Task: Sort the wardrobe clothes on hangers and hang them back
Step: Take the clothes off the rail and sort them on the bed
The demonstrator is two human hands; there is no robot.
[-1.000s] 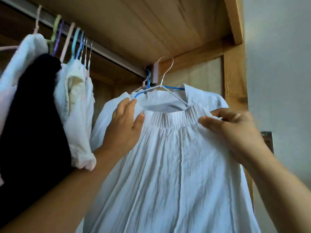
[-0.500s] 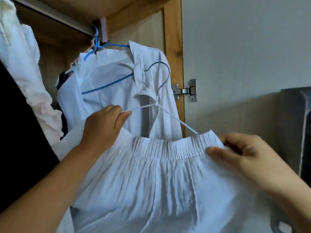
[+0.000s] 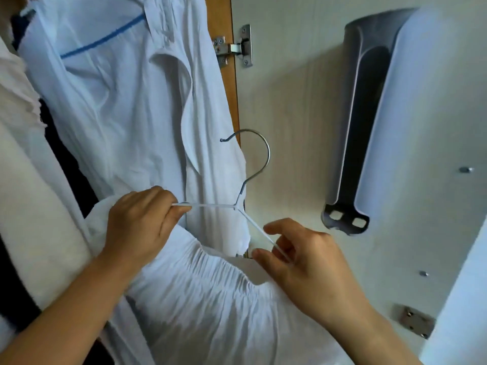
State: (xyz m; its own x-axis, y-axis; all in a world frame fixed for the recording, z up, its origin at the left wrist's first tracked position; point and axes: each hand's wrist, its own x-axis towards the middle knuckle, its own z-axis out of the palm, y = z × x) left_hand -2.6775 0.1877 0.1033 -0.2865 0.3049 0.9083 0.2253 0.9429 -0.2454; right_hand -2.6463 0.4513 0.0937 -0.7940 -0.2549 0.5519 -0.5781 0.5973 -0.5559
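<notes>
While the skirt (image 3: 200,293) hangs below, both hands (image 3: 139,222) (image 3: 311,264) grip the hanger (image 3: 247,180).

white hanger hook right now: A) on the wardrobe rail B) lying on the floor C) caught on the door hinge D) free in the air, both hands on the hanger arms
D: the metal hook hangs on nothing, while the left hand and right hand each pinch an arm of the white hanger.

hanger (image 3: 253,164): bare metal hook, white-coated arms | skirt (image 3: 210,299): crinkled matt white cloth | shirt (image 3: 126,101): smooth pale cloth | hinge (image 3: 234,47): shiny metal
</notes>
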